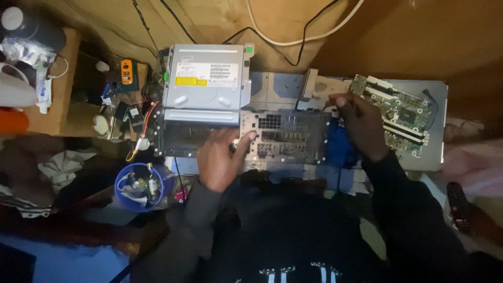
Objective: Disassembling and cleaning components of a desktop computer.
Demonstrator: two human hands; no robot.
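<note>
Open passage, seemingly, between optical drive [205, 84] and circuit board [398, 112], cables [293, 36] behind the gap.

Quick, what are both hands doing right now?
Left hand: open, fingers resting flat on the computer case, holding nothing.
Right hand: fingers curled at the case's right end; whether it grips anything cannot be told.

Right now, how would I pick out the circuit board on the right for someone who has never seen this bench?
Start at the perforated metal computer chassis under both hands. Go past the right hand to the grey panel at the bench's right end. The green circuit board lies tilted on it, the only bare board with long pale slots.
</note>
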